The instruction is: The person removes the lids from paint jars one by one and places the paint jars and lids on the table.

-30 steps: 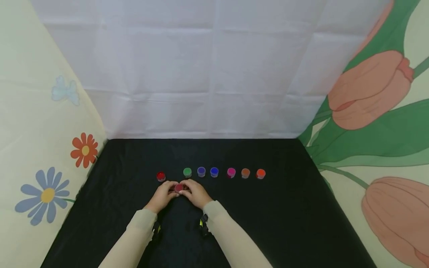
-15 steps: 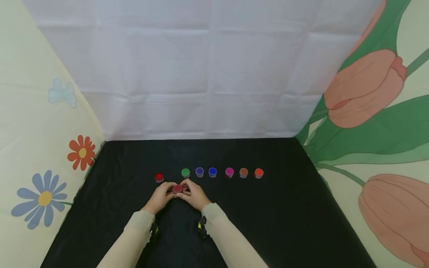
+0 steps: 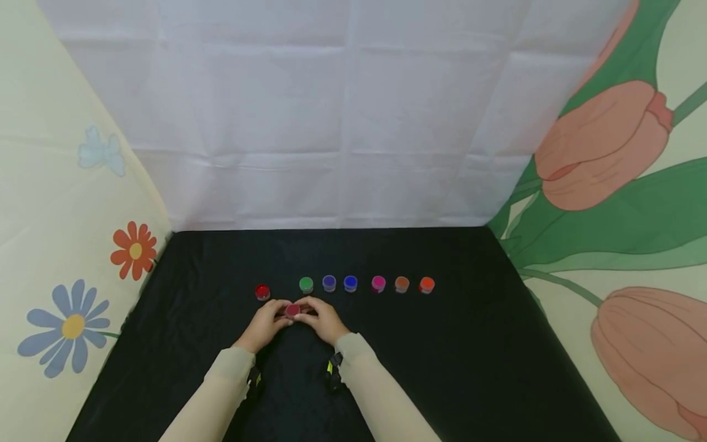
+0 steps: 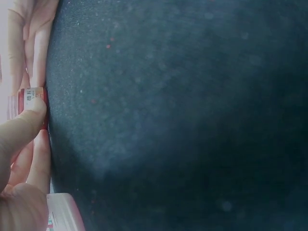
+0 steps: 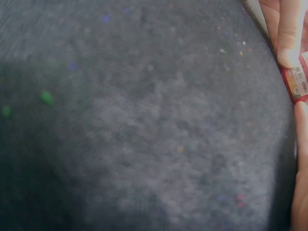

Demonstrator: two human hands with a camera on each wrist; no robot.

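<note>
Both hands hold a small dark red paint jar (image 3: pixel 293 310) just above or on the black cloth; its exact height cannot be told. My left hand (image 3: pixel 262 328) grips it from the left, and in the left wrist view the thumb presses the printed label of the jar (image 4: pixel 34 92). From the other side my right hand (image 3: pixel 326 321) pinches it with thumb and fingers; the right wrist view shows a fingertip against the labelled side of the jar (image 5: pixel 297 83). Behind the left fingers stands a bright red paint jar (image 3: pixel 262 292), and beyond the right fingers a green one (image 3: pixel 306 284).
A row of jars runs rightward: violet (image 3: pixel 329 283), blue (image 3: pixel 350 283), magenta (image 3: pixel 378 283), brown (image 3: pixel 402 284) and orange (image 3: pixel 426 285). Black cloth (image 3: pixel 469 350) covers the table, with paint flecks on it. White cloth (image 3: pixel 342 123) hangs behind; floral cloths flank the sides.
The head view has shifted slightly, moving the scene a little left. Both hands stay on the dark red jar, and the right fingers have shifted slightly on it. The other jars have not moved.
</note>
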